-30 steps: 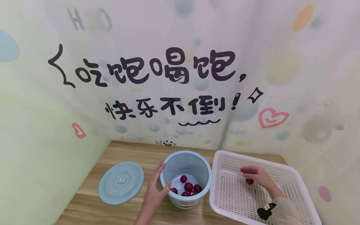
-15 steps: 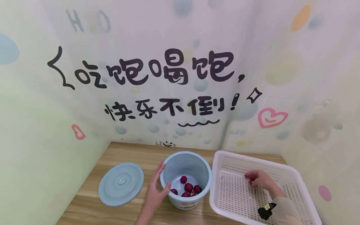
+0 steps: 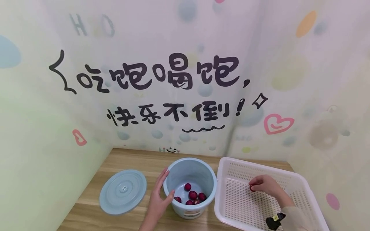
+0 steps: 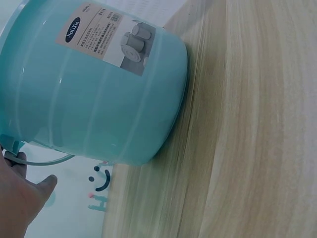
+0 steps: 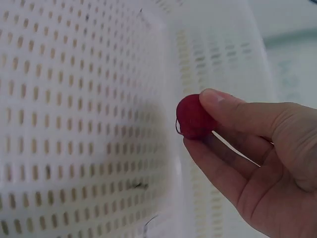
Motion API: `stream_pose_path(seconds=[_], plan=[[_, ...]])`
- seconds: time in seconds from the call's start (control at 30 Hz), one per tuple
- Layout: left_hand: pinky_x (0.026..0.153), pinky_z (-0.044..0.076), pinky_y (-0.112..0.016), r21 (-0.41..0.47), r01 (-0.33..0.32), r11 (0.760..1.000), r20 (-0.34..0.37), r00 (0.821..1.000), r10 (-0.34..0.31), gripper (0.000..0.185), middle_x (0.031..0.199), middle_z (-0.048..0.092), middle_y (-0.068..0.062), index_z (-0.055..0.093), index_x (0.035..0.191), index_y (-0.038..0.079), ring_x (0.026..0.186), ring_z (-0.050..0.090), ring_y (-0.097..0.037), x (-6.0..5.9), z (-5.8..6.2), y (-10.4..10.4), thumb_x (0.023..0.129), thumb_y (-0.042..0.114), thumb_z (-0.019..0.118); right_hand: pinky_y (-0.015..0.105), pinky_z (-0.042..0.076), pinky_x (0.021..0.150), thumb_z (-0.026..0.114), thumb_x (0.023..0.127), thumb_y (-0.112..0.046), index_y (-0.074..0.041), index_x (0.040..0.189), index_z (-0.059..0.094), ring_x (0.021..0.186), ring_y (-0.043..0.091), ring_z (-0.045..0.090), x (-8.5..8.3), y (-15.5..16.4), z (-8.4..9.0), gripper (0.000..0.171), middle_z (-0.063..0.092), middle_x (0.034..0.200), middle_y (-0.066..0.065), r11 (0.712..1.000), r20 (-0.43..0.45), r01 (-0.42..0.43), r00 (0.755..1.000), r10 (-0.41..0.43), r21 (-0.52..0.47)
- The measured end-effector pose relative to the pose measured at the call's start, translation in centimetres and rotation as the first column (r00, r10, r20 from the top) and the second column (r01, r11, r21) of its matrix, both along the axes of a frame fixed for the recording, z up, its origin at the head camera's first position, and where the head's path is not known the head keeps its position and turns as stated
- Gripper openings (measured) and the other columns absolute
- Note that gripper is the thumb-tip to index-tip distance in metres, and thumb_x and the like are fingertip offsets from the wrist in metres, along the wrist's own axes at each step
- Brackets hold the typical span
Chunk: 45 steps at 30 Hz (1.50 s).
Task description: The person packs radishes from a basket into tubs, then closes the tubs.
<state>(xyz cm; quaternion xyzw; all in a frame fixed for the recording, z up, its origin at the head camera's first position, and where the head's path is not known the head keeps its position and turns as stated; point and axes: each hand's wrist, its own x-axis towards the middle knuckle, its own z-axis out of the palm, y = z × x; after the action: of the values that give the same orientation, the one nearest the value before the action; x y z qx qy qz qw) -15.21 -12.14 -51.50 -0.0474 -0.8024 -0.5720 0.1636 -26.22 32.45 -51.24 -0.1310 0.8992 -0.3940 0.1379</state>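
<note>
Red and small, the fruit (image 5: pixel 192 117) now sits pinched between our right hand's (image 3: pixel 264 185) thumb and fingers, lifted off the white basket (image 3: pixel 231 210) floor where it lay a second ago. Our left hand (image 3: pixel 158 199) stays spread against the blue bucket (image 3: pixel 202 166), steadying it, five fruits inside.

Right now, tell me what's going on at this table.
A person's right hand pinches a small red fruit over the white basket. The left hand rests against the side of the blue bucket, which holds several more red fruits. The bucket's lid lies on the table beside it.
</note>
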Motion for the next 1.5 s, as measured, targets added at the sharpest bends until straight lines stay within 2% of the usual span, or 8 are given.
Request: stream_pose_path(seconds=[0.17, 0.53, 0.7, 0.87, 0.97, 1.2, 1.33, 1.5], plan=[[0.117, 0.028, -0.03, -0.01, -0.02, 1.0, -0.002, 1.0, 0.02, 0.075, 0.161, 0.036, 0.006, 0.047, 0.148, 0.026, 0.147, 0.034, -0.017, 0.4, -0.1, -0.1, 0.082, 0.009, 0.076, 0.023, 0.061, 0.07, 0.071, 0.09, -0.009, 0.008, 0.106, 0.071, 0.08, 0.013, 0.072, 0.4, -2.6, 2.6, 0.024, 0.076, 0.093, 0.017, 0.992, -0.056, -0.087, 0.995, 0.082, -0.09], [0.117, 0.029, -0.031, -0.039, -0.008, 0.999, -0.069, 0.998, 0.006, 0.074, 0.161, 0.037, 0.004, 0.046, 0.15, 0.022, 0.147, 0.035, -0.024, -0.1, -0.3, -0.3, 0.083, 0.008, 0.075, 0.02, 0.061, 0.078, 0.072, 0.09, -0.017, -0.001, 0.114, 0.073, 0.087, 0.003, 0.07, 2.0, -10.1, 8.0, 0.028, 0.075, 0.106, 0.016, 0.968, -0.178, -0.138, 0.979, 0.101, -0.208], [0.116, 0.029, -0.026, -0.045, -0.012, 0.999, -0.09, 0.996, 0.008, 0.073, 0.16, 0.039, -0.006, 0.046, 0.149, 0.018, 0.146, 0.036, -0.03, -0.2, -0.2, -0.7, 0.083, 0.008, 0.075, 0.019, 0.06, 0.081, 0.073, 0.091, -0.02, -0.005, 0.114, 0.074, 0.091, 0.004, 0.071, 2.6, -15.0, 8.6, 0.028, 0.076, 0.106, 0.013, 0.93, -0.184, -0.225, 0.967, 0.177, -0.29], [0.116, 0.033, -0.035, -0.031, -0.001, 1.0, -0.071, 0.997, -0.002, 0.073, 0.16, 0.038, -0.003, 0.046, 0.149, 0.019, 0.146, 0.035, -0.022, -0.1, -0.3, -0.7, 0.083, 0.009, 0.075, 0.018, 0.059, 0.081, 0.073, 0.091, -0.019, -0.008, 0.111, 0.075, 0.092, 0.006, 0.071, 2.7, -19.0, 8.3, 0.023, 0.077, 0.105, 0.01, 0.913, -0.172, -0.275, 0.958, 0.231, -0.301], [0.116, 0.033, -0.033, -0.035, -0.005, 0.999, -0.082, 0.997, 0.002, 0.073, 0.16, 0.039, -0.004, 0.047, 0.149, 0.019, 0.147, 0.035, -0.018, -0.2, -0.5, -0.4, 0.082, 0.009, 0.075, 0.019, 0.059, 0.083, 0.073, 0.09, -0.018, -0.009, 0.109, 0.076, 0.094, 0.009, 0.071, 2.7, -20.5, 7.6, 0.021, 0.077, 0.105, 0.009, 0.908, -0.174, -0.288, 0.954, 0.244, -0.305], [0.116, 0.027, -0.019, -0.054, -0.001, 0.999, -0.116, 0.993, -0.005, 0.072, 0.159, 0.04, -0.007, 0.047, 0.149, 0.017, 0.147, 0.037, -0.02, -0.2, -0.6, -0.1, 0.082, 0.006, 0.073, 0.022, 0.059, 0.087, 0.07, 0.093, -0.017, -0.007, 0.121, 0.07, 0.108, 0.031, 0.07, 3.0, -22.3, 6.6, 0.03, 0.071, 0.121, 0.016, 0.888, -0.169, -0.319, 0.946, 0.277, -0.331], [0.119, 0.029, -0.029, -0.054, -0.004, 0.999, -0.1, 0.995, -0.002, 0.074, 0.16, 0.039, -0.003, 0.047, 0.149, 0.019, 0.146, 0.036, -0.026, -0.2, -0.4, 0.0, 0.082, 0.005, 0.074, 0.019, 0.058, 0.085, 0.067, 0.095, -0.018, -0.005, 0.126, 0.066, 0.111, 0.035, 0.068, 3.2, -22.6, 6.6, 0.033, 0.067, 0.127, 0.018, 0.882, -0.176, -0.306, 0.95, 0.258, -0.36], [0.117, 0.031, -0.053, -0.032, -0.008, 0.999, -0.097, 0.995, 0.004, 0.074, 0.16, 0.038, -0.003, 0.046, 0.15, 0.02, 0.146, 0.036, -0.031, -0.1, -0.5, 0.0, 0.083, 0.006, 0.074, 0.028, 0.062, 0.086, 0.063, 0.098, -0.022, -0.003, 0.127, 0.065, 0.107, 0.033, 0.069, 4.0, -23.1, 7.3, 0.034, 0.066, 0.128, 0.019, 0.869, -0.174, -0.312, 0.949, 0.263, -0.384]])
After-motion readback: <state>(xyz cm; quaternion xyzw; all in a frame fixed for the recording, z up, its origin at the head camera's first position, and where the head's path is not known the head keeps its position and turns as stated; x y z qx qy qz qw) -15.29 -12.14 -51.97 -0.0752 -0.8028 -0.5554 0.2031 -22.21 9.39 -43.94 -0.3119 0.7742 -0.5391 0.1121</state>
